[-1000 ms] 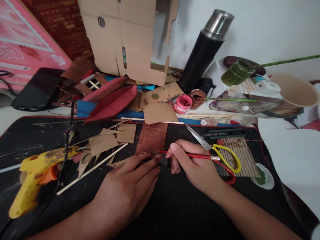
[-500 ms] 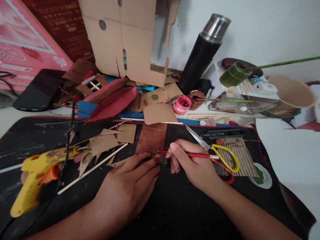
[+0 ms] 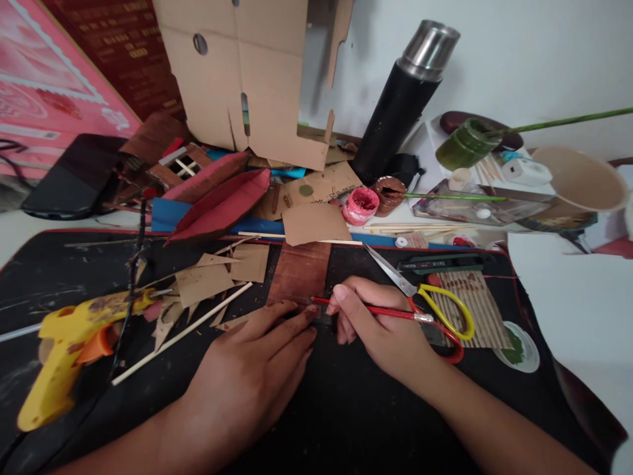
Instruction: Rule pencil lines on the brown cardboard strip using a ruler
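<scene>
Fingers extended, my left hand lies flat over the near end of a brown-painted cardboard strip. My right hand pinches a red pencil. The pencil's tip touches or hovers just by the strip's near right edge, beside my left fingertips; I cannot tell which. Something thin and see-through shows between the hands, mostly hidden by the fingers. Scissors with yellow and red handles lie partly behind my right hand. A piece of plain cardboard covers the strip's far end.
At left lie a yellow glue gun, a thin wooden stick and cardboard scraps. To the right are corrugated cardboard and a lid with green paint. Paint jars and a black thermos stand behind.
The pencil's back end has dipped slightly in my right hand, its tip staying near the same spot. My left hand has not visibly moved. The camera view has shifted very slightly.
</scene>
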A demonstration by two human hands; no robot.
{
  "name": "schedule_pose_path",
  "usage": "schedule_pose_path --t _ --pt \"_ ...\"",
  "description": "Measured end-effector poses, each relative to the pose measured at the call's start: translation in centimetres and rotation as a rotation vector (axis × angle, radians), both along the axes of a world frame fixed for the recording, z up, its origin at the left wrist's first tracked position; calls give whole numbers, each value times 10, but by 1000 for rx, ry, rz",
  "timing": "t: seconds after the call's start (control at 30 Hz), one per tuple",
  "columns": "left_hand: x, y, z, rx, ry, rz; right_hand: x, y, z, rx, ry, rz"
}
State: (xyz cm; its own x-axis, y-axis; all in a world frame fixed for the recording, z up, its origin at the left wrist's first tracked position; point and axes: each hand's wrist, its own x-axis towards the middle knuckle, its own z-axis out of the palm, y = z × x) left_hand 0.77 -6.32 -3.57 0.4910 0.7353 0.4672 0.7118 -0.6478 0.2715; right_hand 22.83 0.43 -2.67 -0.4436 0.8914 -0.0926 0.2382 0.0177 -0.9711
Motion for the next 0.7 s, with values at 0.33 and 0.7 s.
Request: schedule_pose_path --t 0.33,0.7 --pt "-2 -2 -3 -19 8 16 -1 2 -2 -86 77 -43" --pt "-1 -2 -3 -14 2 15 -1 1 -2 -36 44 -28"
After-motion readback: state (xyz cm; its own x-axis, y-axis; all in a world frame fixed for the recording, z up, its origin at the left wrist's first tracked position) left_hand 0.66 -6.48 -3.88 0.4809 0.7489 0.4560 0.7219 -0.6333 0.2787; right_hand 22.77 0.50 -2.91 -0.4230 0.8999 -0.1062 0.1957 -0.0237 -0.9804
